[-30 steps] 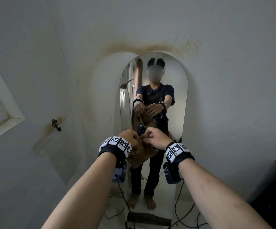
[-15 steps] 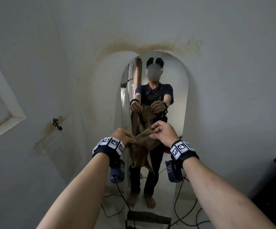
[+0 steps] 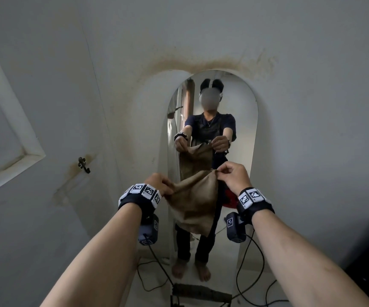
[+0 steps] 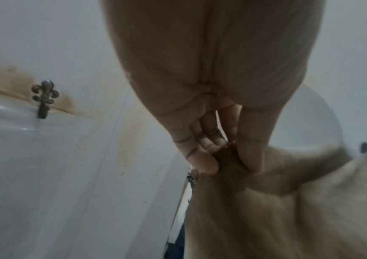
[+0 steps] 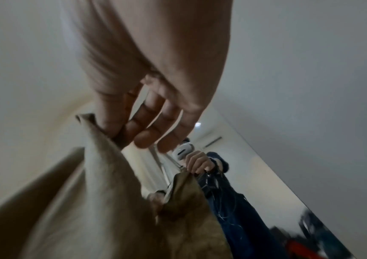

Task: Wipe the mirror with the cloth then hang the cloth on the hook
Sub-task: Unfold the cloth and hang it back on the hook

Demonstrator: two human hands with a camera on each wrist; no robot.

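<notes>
Spreading brown cloth wider than half second back; my hands drawn further apart, cloth now unfolded, hanging slack in front of arched mirror; left hand pinching one top corner between thumb and fingers; right hand pinching other corner, higher; fabric soft, matte, creased; dark metal fleur-de-lis hook on stained white wall, well left of cloth.

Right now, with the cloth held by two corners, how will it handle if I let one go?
The cloth is probably floppy: it sags and folds between the left hand and right hand. It seems light, since fingertip pinches hold it. Released, that side would likely drop and hang from the other pinch.
</notes>
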